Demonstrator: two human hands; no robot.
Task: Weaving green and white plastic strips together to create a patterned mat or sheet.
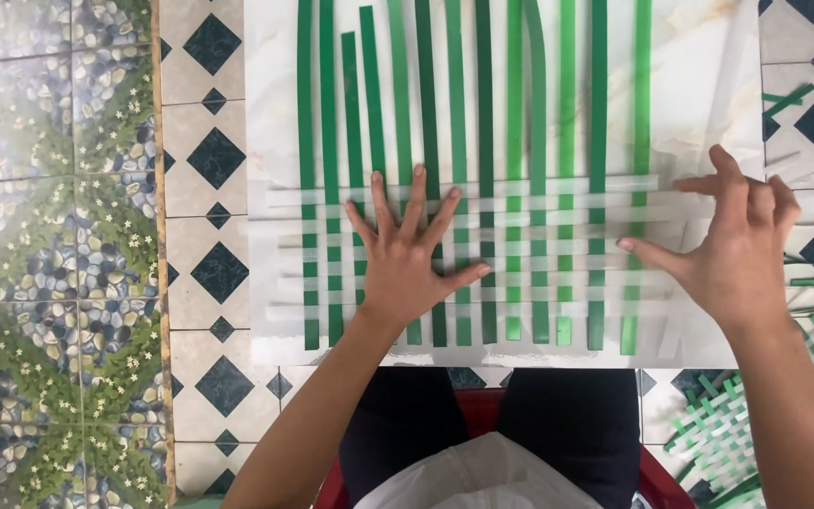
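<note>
Several long green strips (487,113) lie side by side on a pale marbled board (699,75), running away from me. Several white strips (520,203) cross them near the board's front, woven over and under. My left hand (409,254) lies flat on the weave with fingers spread, pressing on the left-middle part. My right hand (737,240) hovers at the weave's right edge, fingers apart, thumb and forefinger touching the ends of the white strips; it looks slightly blurred.
The board rests on a tiled floor (209,151) with dark diamond patterns; pebble-and-leaf tiles (49,254) lie to the left. A finished green-and-white woven piece (727,434) sits at lower right. Loose green strips (789,99) lie right of the board. My knees and a red stool (482,401) are below.
</note>
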